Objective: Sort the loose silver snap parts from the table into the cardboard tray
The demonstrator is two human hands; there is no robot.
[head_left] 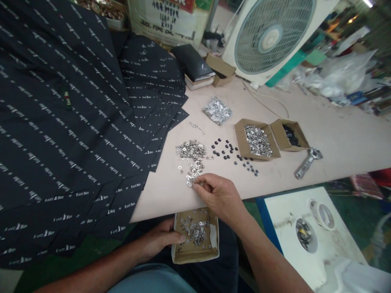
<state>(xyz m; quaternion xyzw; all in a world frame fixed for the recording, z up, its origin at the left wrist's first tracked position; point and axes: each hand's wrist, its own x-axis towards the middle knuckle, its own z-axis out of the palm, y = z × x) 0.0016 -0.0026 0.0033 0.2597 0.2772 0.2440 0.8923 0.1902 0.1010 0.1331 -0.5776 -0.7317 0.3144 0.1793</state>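
One tilt could spill the box (195, 256) our left hand (165, 236) grips; beyond it, our right hand (216, 193), fingertips together, meets metal parts (195, 167).

I'm in what looks like a garment workshop — dark printed fabric (76, 122) lies in layers over my bench (342, 130), small metal fasteners (193, 149) sit heaped beside it, and a cardboard tray (241, 140) holds more metal parts.

Dark fabric (61, 134): white rows are repeating "EAST BOY". Small tag (67, 99) on same: lettering is appearing too small to read. Carton (165, 28): handwriting is showing "1680"; its other lines are reading unclearly.
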